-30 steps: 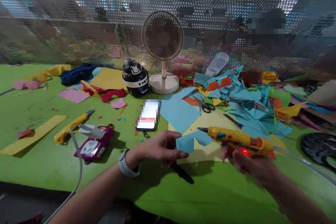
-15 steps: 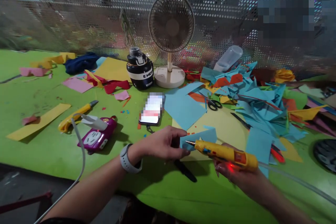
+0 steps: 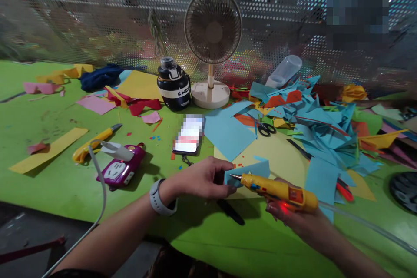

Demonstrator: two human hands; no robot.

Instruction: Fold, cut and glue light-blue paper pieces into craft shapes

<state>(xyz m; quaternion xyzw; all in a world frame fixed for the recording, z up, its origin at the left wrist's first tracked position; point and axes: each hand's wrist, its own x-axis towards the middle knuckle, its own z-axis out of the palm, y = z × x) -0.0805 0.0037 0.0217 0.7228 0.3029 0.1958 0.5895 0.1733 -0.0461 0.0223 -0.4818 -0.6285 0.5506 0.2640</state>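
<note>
My left hand (image 3: 210, 178), with a pale watch (image 3: 159, 200) on its wrist, pinches a folded piece of blue paper (image 3: 252, 169) between thumb and fingers. In my right hand (image 3: 286, 213) is a yellow hot glue gun (image 3: 280, 189) with a red light glowing underneath. Its metal nozzle points left and lies in front of the blue paper near my left fingertips; whether it touches the paper I cannot tell. Beneath my hands lie a cream paper sheet (image 3: 283, 152) and a black pen-like object (image 3: 231, 212), partly hidden by my left hand.
A phone (image 3: 189, 134), a fan (image 3: 210, 95) and a dark bottle (image 3: 174, 87) stand ahead. Scissors (image 3: 267, 129) and heaped blue paper scraps (image 3: 325, 121) are right. Leftward sit a purple power socket (image 3: 122, 167) with a white cable and another yellow-handled glue gun-like tool (image 3: 94, 143).
Almost nothing differs. The glue gun has shifted very slightly left along the blue paper, and the paper and my left hand have moved a touch to the right.
</note>
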